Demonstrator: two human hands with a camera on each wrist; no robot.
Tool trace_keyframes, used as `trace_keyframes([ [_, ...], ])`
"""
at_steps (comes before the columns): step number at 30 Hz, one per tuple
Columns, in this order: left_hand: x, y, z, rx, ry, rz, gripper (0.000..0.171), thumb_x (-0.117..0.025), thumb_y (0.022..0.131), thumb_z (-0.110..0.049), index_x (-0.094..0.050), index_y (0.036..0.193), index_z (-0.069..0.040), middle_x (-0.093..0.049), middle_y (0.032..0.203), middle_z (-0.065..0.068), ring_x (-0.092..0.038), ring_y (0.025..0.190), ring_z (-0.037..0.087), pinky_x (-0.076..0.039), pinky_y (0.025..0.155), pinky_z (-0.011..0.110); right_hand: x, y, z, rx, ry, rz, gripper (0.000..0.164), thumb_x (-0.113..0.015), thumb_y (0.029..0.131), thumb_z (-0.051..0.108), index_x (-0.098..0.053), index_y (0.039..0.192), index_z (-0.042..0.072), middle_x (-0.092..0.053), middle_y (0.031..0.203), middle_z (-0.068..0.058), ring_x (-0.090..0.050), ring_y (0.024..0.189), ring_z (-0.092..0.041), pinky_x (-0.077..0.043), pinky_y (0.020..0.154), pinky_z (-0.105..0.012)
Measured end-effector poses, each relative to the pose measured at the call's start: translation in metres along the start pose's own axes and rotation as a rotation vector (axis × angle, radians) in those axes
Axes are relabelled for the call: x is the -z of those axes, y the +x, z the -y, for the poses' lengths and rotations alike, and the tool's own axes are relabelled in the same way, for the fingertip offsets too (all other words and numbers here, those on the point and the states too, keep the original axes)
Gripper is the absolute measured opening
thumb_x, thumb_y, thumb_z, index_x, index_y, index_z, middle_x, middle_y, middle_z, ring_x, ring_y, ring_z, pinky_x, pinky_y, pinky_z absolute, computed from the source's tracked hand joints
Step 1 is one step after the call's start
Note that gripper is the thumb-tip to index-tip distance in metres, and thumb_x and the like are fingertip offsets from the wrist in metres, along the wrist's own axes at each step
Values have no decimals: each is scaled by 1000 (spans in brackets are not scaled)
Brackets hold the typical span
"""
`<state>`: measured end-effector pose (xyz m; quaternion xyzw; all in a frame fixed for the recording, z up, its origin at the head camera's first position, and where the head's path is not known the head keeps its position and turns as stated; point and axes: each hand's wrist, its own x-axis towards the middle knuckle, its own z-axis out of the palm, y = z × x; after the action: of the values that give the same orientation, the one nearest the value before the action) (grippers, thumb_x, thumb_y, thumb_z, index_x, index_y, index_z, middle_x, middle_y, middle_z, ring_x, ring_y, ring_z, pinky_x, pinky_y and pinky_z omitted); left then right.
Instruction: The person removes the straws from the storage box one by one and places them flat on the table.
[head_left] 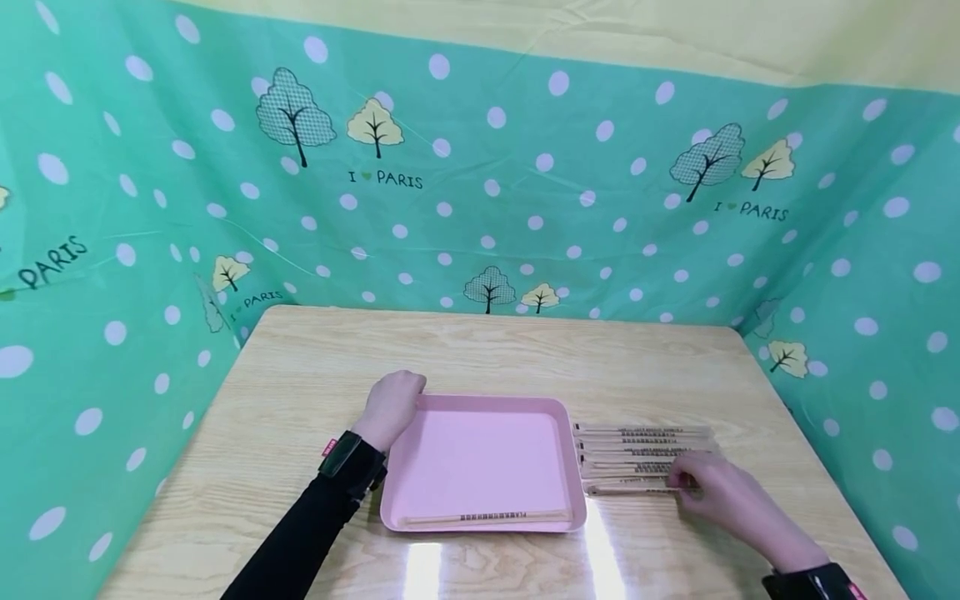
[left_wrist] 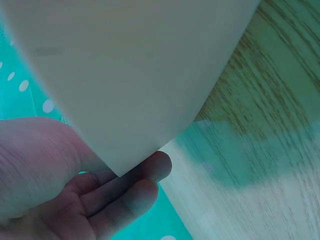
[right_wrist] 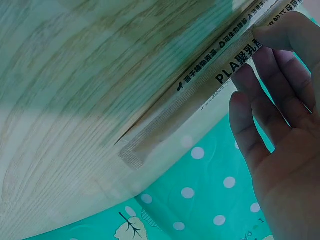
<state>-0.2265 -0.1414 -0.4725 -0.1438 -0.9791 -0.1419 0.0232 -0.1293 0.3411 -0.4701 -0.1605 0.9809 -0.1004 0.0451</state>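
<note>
A shallow pink tray [head_left: 480,458] lies on the table, with one paper-wrapped straw [head_left: 435,520] along its near side. At the tray's far left corner, my left hand [head_left: 392,408] grips the rim; in the left wrist view the fingers [left_wrist: 127,200] curl at the tray's corner and the thumb is mostly hidden. To the right of the tray, several wrapped straws [head_left: 637,433] lie side by side in a row. My right hand [head_left: 720,492] is over their right ends, pinching the nearest wrapped straw [right_wrist: 170,120] between thumb and fingers. Printed lettering runs along its wrapper.
The light wooden table [head_left: 315,358] carries bright reflections near its front. A green dotted curtain [head_left: 517,200] with printed trees encloses the back and both sides. Black bands [head_left: 351,465] sit on both wrists.
</note>
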Motion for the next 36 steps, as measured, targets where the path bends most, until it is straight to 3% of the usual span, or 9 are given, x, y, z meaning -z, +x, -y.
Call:
trace_keyframes([
  [19,0,0,1,3,6,11,27,-58,94,20,-69,82,-2,-72,82,14,-54,66,18,-53,61,34,3,5,8,17,62,23,33,-89,74,0,-69,85,24,-64,84,16,-55,77,2,-55,69,-26],
  [28,1,1,1,5,-1,7,26,-58,95,19,-72,84,0,-74,85,15,-59,68,19,-56,63,36,14,13,22,75,38,-63,29,-85,76,-5,-69,88,17,-63,85,12,-54,75,-1,-52,65,-26],
  [36,-1,1,2,-10,13,10,27,-59,93,21,-69,81,-2,-72,82,13,-56,67,18,-55,63,36,23,27,51,108,54,-100,27,-87,80,0,-76,102,11,-74,94,5,-69,81,-12,-59,70,-31],
])
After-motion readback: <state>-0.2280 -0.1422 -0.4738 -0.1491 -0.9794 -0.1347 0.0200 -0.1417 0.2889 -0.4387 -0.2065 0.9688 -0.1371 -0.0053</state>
